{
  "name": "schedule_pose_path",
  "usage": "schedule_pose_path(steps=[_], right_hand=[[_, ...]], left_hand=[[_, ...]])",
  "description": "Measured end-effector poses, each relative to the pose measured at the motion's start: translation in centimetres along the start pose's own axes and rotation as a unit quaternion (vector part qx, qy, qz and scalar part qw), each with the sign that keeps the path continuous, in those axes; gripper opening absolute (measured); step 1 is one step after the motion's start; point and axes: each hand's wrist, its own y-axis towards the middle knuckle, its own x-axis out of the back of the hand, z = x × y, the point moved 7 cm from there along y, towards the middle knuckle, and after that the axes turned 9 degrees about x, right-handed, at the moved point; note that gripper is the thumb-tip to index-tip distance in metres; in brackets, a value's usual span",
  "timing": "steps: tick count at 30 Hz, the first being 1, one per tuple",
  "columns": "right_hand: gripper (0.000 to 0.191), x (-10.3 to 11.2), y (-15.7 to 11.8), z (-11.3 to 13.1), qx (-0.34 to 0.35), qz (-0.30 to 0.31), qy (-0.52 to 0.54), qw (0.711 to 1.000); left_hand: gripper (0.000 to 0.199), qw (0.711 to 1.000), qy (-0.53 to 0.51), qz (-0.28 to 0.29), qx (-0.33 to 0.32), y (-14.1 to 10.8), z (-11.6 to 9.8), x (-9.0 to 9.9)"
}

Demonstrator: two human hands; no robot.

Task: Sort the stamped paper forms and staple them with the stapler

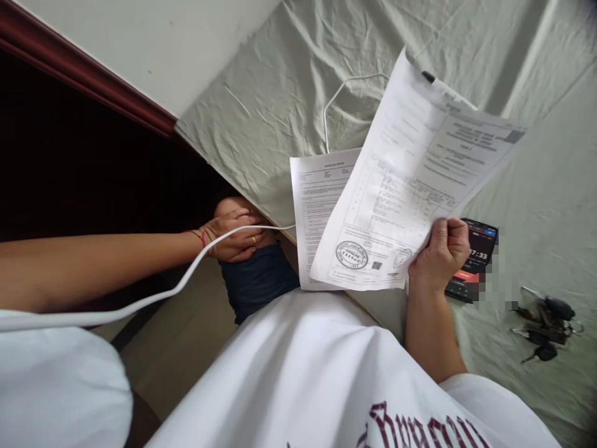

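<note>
My right hand (442, 255) is closed on the lower right edge of a printed paper form (396, 180), with the thumb on top. The form is raised and tilted, and bears a round stamp near its lower left corner and a dark clip at its far edge. Partly hidden beneath it lies a second printed sheet (313, 218), whose lower edge reaches past the table edge. My left hand (239, 236), with a ring on one finger and a red thread at the wrist, lies flat on my bare knee, holding nothing. A white cable (196, 264) passes close by it.
A phone (476, 249) with a lit screen lies just beyond my right hand, partly pixelated. Farther right is a bunch of keys (548, 326). A wrinkled pale green cloth (261, 106) covers the table. At the left are a white wall (153, 50) and a dark red wooden edge (93, 71).
</note>
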Motion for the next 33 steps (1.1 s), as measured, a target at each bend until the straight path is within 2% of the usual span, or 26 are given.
schedule_pose_path(steps=[3,8,10,13,15,20,23,26,33], right_hand=[[0.021,-0.6,-0.4,0.8,0.051,0.073,-0.097,0.991],[0.027,-1.9,-1.5,1.7,0.111,0.187,-0.225,0.95],[0.024,-2.5,-1.8,1.9,0.139,0.214,-0.253,0.933],[0.018,-3.1,-1.9,2.4,0.189,0.228,-0.271,0.916],[0.016,-3.3,-1.9,2.3,0.197,0.23,-0.276,0.912],[0.028,-3.6,-2.0,0.7,0.107,0.263,-0.269,0.921],[0.017,-3.8,-2.2,0.5,0.096,0.287,-0.269,0.914],[0.006,-4.0,-2.2,0.7,0.109,0.302,-0.273,0.907],[0.011,-4.3,-2.8,1.1,0.161,0.284,-0.299,0.897]], left_hand=[[0.035,0.998,0.051,-0.013,-0.047,0.3,-0.9,0.7],[0.033,0.999,0.044,-0.001,-0.028,0.9,-1.0,1.1],[0.033,0.999,0.029,-0.023,-0.032,0.9,-1.0,1.2],[0.033,0.997,0.021,-0.056,-0.05,0.6,-1.1,1.1],[0.035,0.997,0.024,-0.055,-0.048,0.6,-1.0,1.0],[0.038,0.998,0.028,-0.044,-0.048,1.1,-1.3,1.8],[0.031,0.997,0.032,-0.046,-0.056,1.5,-1.7,2.5],[0.026,0.997,0.036,-0.038,-0.058,1.7,-1.8,2.7],[0.036,0.996,0.057,-0.015,-0.062,1.3,-1.4,1.6]])
